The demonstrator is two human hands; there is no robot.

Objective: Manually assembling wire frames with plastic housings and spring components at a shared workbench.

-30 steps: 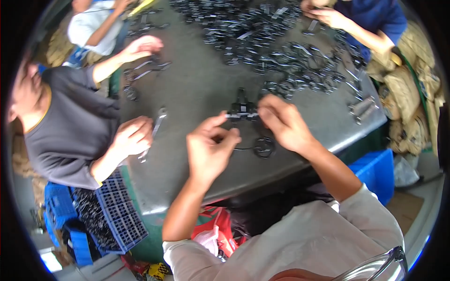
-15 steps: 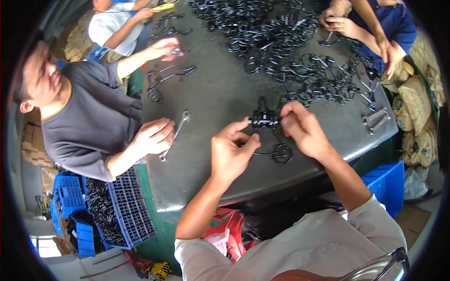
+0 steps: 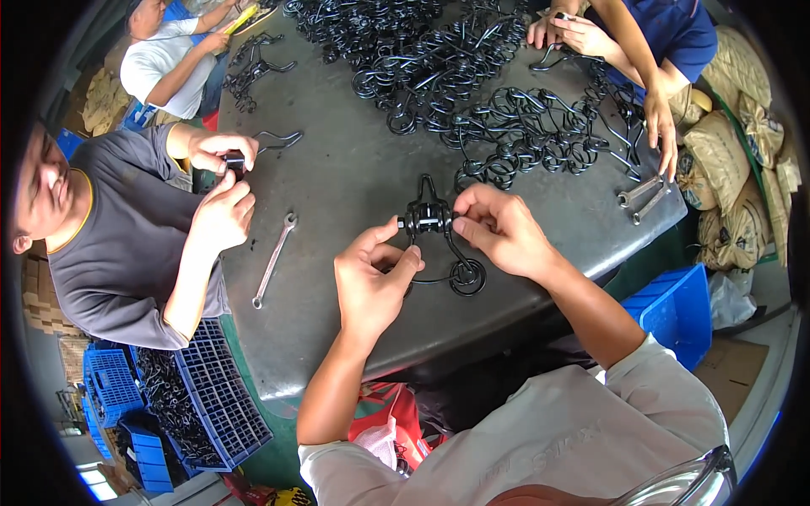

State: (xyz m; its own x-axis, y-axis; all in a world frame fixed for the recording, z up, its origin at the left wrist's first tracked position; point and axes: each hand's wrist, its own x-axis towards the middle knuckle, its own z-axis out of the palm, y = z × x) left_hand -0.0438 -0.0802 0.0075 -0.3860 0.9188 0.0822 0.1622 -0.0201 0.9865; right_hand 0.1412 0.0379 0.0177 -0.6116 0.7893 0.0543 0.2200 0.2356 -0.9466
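A black metal fitting with a small block, a looped rod above it and bent rods ending in coiled rings lies on the dark table in front of me. My left hand has its index finger against the block's left end, the thumb lower by a rod. At the block's right end, my right hand pinches with thumb and index finger. Whatever small part may sit between those right fingertips is hidden.
Black ringed rods heap across the far table. A wrench lies left; two more lie right. A co-worker's hands hold a black block at left; another co-worker's hands work far right. Blue crates stand lower left.
My right fingers have closed in on the block's right end. The left co-worker's hand has left the wrench, and both that person's hands now hold a black block. The whole view has shifted.
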